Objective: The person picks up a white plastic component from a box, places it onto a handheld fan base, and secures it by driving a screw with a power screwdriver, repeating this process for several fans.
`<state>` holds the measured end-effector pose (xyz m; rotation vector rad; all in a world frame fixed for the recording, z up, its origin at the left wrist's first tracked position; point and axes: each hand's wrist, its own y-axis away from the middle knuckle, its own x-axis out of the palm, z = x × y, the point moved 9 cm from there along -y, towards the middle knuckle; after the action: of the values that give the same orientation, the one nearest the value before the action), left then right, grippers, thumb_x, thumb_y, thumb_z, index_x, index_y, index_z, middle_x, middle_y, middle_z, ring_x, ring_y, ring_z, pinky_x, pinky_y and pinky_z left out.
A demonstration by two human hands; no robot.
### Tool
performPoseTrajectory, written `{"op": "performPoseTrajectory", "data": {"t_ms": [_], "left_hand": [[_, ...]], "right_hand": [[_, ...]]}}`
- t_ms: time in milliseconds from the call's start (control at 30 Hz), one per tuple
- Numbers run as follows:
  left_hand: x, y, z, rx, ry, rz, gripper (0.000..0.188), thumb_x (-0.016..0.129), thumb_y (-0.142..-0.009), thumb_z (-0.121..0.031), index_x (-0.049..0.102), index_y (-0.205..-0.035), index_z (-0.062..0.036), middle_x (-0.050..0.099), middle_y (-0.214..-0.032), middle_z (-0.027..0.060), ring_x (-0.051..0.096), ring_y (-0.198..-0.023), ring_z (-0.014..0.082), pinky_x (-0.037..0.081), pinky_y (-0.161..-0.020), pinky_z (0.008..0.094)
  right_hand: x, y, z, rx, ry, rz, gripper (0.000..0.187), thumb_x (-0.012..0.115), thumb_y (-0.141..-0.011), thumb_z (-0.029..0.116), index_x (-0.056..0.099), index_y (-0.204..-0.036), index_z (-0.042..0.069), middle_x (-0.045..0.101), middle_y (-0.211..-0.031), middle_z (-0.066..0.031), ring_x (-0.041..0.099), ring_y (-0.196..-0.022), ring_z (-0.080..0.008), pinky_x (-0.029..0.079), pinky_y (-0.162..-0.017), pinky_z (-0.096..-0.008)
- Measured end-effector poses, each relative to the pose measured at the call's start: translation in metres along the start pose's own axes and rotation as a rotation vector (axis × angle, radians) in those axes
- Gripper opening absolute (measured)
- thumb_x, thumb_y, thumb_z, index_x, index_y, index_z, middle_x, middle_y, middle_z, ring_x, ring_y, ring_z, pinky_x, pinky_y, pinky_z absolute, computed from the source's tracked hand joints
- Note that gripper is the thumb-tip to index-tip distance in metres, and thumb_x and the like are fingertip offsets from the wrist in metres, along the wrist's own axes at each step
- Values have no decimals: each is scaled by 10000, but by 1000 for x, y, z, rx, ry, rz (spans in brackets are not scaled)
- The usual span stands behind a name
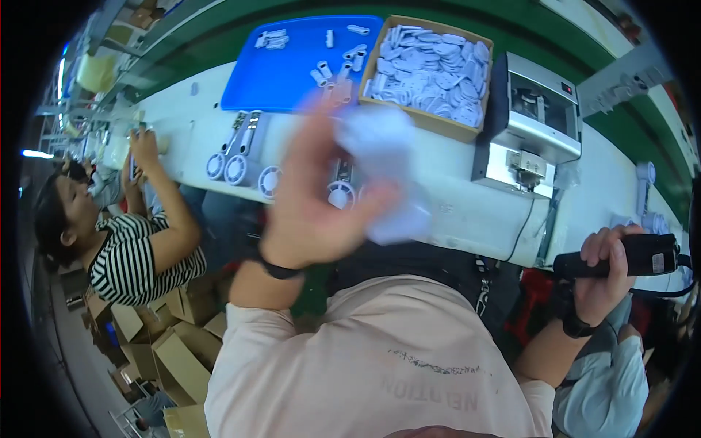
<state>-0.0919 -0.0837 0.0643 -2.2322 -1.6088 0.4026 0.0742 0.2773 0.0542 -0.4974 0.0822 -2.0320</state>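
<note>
Over the front of the white table [467,212], my left hand [318,197] is smeared by motion, its fingers curled at a white plastic-looking piece [380,146]. That piece is too blurred to name exactly. Below it, a white round-headed part, like a small hand fan [341,194], is partly hidden by the hand. Several similar white fan parts [236,169] lie left of my hand with their handles pointing away from me. At the far right, my right hand [602,274] is closed around a black corded hand tool [650,255], held sideways near the table edge.
A blue tray [255,80] with small white pieces stands at the back. Beside it is a cardboard box [427,120] full of white plastic shells, then a silver-and-black machine [540,128]. More white fan parts [646,175] lie far right. A person in stripes [146,248] sits left.
</note>
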Motion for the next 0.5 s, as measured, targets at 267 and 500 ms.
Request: {"op": "performPoseTrajectory", "data": {"t_ms": [267,500], "left_hand": [[-132,-79,33,-218,-805,131,666,695,-957,-70,482,-1584,-140,714,-1099,143,678,-977,223,540,-877,348],[-114,-50,116,-279,-1204,570,632,696,-886,-61,568,-1500,-133,695,-1174,270,660,-1071,460,537,-930,461]], "right_hand": [[-23,15,-20,107,56,-87,315,636,-976,69,515,-1258,-1,481,-796,-38,470,-640,-136,408,-617,-284],[-56,45,-5,123,133,-249,334,655,-956,41,514,-1255,-3,518,-799,-49,507,-629,-144,432,-605,-289]]}}
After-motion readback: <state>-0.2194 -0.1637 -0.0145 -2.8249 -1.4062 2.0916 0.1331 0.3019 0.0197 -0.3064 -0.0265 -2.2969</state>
